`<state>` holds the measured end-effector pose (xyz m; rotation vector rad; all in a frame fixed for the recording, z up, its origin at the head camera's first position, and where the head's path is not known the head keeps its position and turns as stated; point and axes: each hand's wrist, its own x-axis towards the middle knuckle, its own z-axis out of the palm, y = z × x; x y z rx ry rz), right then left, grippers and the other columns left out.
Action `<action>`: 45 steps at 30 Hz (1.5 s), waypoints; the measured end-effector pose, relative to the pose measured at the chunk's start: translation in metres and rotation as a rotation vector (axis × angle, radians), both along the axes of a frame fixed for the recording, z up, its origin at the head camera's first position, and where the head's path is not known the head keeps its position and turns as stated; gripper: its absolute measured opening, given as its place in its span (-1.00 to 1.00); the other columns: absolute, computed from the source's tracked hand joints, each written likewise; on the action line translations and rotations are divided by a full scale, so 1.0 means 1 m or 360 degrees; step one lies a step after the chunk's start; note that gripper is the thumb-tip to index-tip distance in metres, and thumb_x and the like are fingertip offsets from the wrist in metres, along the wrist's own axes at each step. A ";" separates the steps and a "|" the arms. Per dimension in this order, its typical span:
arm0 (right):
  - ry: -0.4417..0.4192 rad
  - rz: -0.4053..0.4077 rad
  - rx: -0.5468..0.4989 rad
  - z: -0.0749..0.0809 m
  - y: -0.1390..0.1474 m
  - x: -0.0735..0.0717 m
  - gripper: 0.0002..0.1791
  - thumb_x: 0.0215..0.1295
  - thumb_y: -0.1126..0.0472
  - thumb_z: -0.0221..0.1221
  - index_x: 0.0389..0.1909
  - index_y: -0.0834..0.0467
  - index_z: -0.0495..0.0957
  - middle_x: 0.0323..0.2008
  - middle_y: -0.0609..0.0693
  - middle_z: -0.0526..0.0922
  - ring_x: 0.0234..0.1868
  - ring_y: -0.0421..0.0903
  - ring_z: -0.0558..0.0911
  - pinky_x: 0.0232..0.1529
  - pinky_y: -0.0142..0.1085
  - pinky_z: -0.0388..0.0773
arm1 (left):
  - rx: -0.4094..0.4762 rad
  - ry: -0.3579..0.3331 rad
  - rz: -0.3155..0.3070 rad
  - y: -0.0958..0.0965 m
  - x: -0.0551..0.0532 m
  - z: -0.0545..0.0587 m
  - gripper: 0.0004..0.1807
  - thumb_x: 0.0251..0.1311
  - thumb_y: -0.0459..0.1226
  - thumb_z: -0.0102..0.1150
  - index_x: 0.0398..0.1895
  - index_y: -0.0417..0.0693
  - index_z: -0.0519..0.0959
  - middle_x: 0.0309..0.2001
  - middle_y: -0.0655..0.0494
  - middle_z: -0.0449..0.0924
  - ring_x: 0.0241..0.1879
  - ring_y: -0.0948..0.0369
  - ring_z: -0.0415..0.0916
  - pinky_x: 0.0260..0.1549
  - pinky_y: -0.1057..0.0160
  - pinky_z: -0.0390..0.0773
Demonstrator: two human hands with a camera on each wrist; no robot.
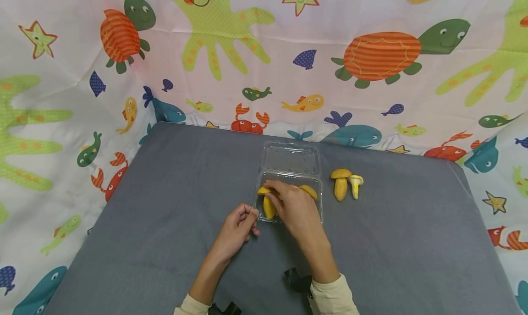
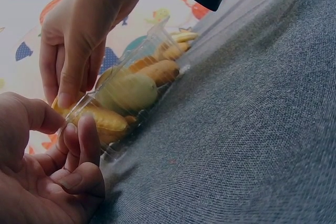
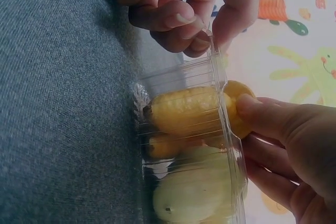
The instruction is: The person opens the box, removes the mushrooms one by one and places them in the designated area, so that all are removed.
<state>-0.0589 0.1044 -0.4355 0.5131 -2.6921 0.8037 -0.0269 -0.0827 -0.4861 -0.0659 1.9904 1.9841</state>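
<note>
A clear plastic clamshell box [image 1: 264, 176] lies with its lid [image 1: 290, 158] folded back, holding several yellow-brown toy mushrooms and a pale green rounded piece [image 3: 189, 195]. At the box's near left corner, my left hand [image 1: 236, 230] pinches the rim between thumb and fingertips. My right hand [image 1: 299, 212] reaches in from above. Its thumb and fingers hold the cap of a yellow mushroom [image 3: 186, 109], whose thick stem points down inside the box at the left wall. In the head view this hand hides much of the contents.
Right of the box, a larger brown-yellow mushroom [image 1: 340, 189] and a smaller mushroom with a pale stem [image 1: 355, 186] lie on the grey cloth [image 1: 185, 182]. A sea-animal print curtain [image 1: 255, 44] borders the table's back and sides.
</note>
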 end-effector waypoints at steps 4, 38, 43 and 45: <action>0.0024 -0.0001 0.0001 0.000 0.001 0.001 -0.70 0.36 0.19 0.44 0.09 0.06 0.73 -0.15 -0.05 0.82 -0.37 -0.15 0.70 -0.29 -0.20 0.67 | 0.0006 -0.0006 0.0000 0.001 0.000 0.000 -0.72 0.59 -0.13 0.15 -0.12 -0.22 0.54 -0.35 -0.05 0.55 -0.41 0.13 0.65 -0.55 0.37 0.42; 0.0160 -0.0082 -0.0245 0.006 0.017 0.004 -0.70 0.47 0.23 0.34 0.16 0.05 0.71 -0.19 0.00 0.83 -0.67 -0.29 0.40 -0.55 -0.36 0.47 | 0.0016 0.0002 0.0016 0.002 0.001 0.000 -0.73 0.59 -0.16 0.16 -0.10 -0.25 0.54 -0.36 -0.01 0.54 -0.41 0.14 0.66 -0.55 0.38 0.40; 0.0148 -0.0115 -0.0262 0.008 0.023 0.003 -0.71 0.49 0.22 0.31 0.17 0.02 0.71 -0.22 -0.01 0.82 -0.72 -0.29 0.31 -0.60 -0.36 0.38 | 0.0029 0.0006 0.0009 0.002 0.000 0.000 -0.73 0.59 -0.18 0.15 -0.08 -0.27 0.54 -0.35 -0.03 0.54 -0.40 0.15 0.66 -0.55 0.39 0.40; 0.0142 -0.0126 -0.0267 0.008 0.025 0.003 -0.71 0.50 0.21 0.30 0.17 0.01 0.71 -0.24 -0.02 0.82 -0.73 -0.29 0.29 -0.61 -0.36 0.37 | 0.0024 0.0007 0.0009 0.001 0.000 -0.001 -0.73 0.60 -0.18 0.14 -0.09 -0.26 0.54 -0.34 -0.05 0.54 -0.40 0.14 0.67 -0.55 0.39 0.40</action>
